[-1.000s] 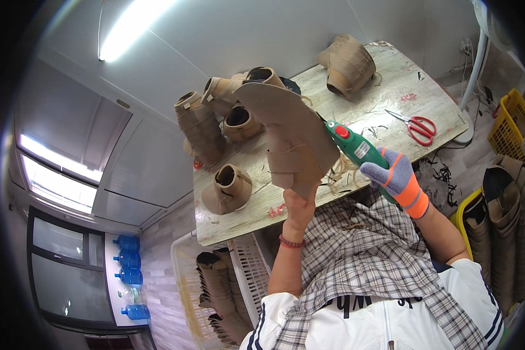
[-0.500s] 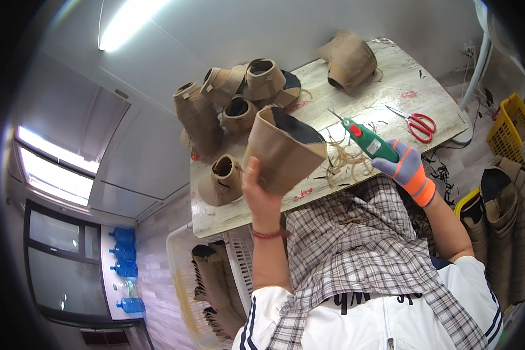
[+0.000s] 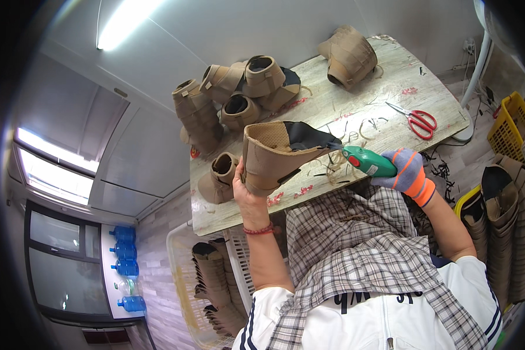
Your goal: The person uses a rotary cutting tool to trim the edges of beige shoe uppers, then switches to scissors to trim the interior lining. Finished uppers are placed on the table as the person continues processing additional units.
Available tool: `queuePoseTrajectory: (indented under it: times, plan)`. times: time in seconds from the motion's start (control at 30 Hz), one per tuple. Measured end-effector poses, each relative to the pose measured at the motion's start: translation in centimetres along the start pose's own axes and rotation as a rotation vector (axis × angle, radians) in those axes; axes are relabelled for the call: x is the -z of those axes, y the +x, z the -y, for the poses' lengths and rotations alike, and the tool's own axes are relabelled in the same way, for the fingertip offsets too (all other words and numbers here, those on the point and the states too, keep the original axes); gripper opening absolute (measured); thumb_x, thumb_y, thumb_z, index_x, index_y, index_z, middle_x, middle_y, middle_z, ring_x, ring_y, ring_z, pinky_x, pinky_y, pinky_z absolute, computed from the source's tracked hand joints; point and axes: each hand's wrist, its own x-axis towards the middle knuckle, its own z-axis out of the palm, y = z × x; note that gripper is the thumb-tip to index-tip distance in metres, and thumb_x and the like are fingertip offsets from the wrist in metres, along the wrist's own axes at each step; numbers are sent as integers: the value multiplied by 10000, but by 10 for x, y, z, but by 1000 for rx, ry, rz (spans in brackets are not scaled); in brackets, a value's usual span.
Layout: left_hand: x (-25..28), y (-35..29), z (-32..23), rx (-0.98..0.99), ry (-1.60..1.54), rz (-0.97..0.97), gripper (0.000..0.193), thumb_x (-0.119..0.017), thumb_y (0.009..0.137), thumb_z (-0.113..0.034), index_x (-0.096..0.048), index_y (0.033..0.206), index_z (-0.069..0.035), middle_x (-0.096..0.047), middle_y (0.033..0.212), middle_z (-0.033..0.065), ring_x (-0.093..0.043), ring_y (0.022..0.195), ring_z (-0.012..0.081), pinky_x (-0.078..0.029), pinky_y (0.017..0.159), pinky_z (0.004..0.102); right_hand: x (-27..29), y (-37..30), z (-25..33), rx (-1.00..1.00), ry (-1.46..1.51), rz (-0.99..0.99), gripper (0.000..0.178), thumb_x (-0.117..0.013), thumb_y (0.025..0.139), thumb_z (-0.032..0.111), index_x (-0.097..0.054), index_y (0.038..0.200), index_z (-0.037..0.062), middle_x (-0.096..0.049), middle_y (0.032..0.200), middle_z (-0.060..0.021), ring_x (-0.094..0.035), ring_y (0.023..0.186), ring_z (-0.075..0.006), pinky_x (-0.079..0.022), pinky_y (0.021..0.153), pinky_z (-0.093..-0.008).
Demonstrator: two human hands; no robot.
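My left hand [image 3: 246,189] is closed on a tan shoe upper [image 3: 268,169] with a black lining, held tilted above the table's near edge. My right hand [image 3: 407,172], in a grey and orange glove, grips a green handheld power tool [image 3: 368,161] with a red button. The tool's thin tip meets the upper's pointed black end; exactly where it touches I cannot make out. Red-handled scissors [image 3: 420,121] lie on the table beyond the right hand. Left of the held upper stands another tan shoe upper [image 3: 220,178].
Stacked shoe uppers [image 3: 197,111] stand at the table's [image 3: 391,76] far left, and one bundle [image 3: 350,58] at the back. Trimmings [image 3: 338,169] litter the top. A white basket [image 3: 181,280] of uppers is at lower left, a yellow basket [image 3: 510,125] at right.
The shoe upper has been turned and lowered slightly, its opening now facing up. The tool has swung leftward-pointing and down, so its tip now meets the upper's black end.
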Motion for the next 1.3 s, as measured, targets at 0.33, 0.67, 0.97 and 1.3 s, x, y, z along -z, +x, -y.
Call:
queuePoseTrajectory:
  times: [0.33,0.67,0.97,1.3]
  plan:
    - [-2,-3,7,143,-68,158,346,-394,990,-163,-582,1217,18,-614,1255,177,-577,1169,323,-443,1031,471,-1,1,2,35,103,21,505,-881,545,435,-712,861,80,-624,653,-99,-600,599,-306,-489,583,-372]
    - [-5,1,5,215,-102,292,452,-287,1004,-172,-457,1358,53,-512,1378,222,-510,1255,339,-384,1090,477,10,10,11,138,121,79,516,-884,527,442,-715,867,93,-640,676,-89,-606,616,-304,-486,584,-369]
    - [-13,-8,0,200,-103,304,456,-292,1002,-167,-445,1370,56,-502,1387,223,-503,1265,337,-372,1096,474,6,16,14,173,172,47,513,-888,511,434,-710,851,94,-634,660,-88,-609,616,-308,-480,577,-373]
    - [-28,-18,14,118,-8,84,321,-453,975,-163,-606,1181,30,-654,1181,185,-621,1100,328,-494,963,469,-4,17,17,199,217,39,535,-895,517,420,-711,886,78,-656,706,-111,-617,615,-308,-486,578,-368]
